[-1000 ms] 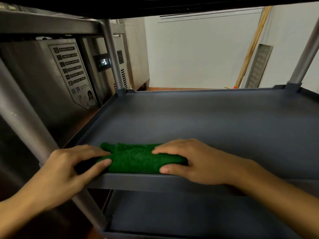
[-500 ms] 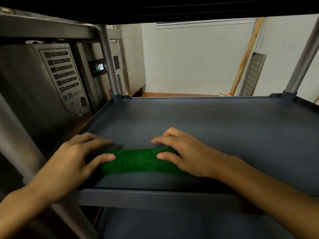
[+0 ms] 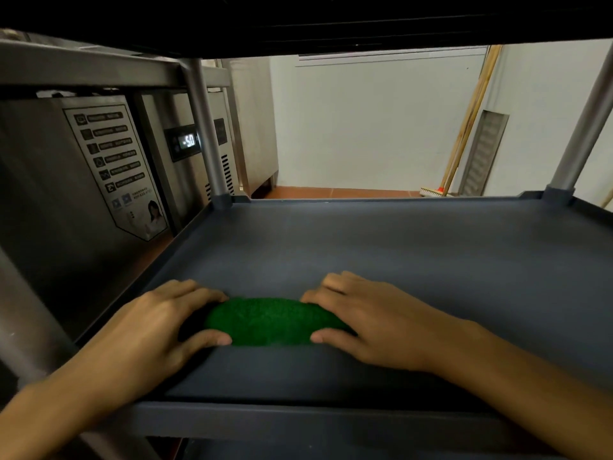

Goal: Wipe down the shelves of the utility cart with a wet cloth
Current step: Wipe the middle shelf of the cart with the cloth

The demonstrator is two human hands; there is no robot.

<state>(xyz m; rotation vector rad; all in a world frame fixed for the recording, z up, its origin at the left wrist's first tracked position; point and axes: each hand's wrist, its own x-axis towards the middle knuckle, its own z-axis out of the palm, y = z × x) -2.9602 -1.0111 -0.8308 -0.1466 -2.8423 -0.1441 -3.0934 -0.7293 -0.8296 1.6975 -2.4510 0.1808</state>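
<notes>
— Where is the green cloth [image 3: 275,322] seen from the head view?
— It is laid on the dark cart shelf [image 3: 414,254], near the front edge.
— How is it held?
— Its ends are gripped by the left hand [image 3: 156,330] and right hand [image 3: 374,323], fingers curled around it.

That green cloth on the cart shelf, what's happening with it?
A person is wiping a grey cart shelf with a rolled green cloth. The left hand presses on one end and the right hand on the other, near the shelf's front edge. Most of the shelf lies beyond the cloth. A steel fridge stands to the left.
</notes>
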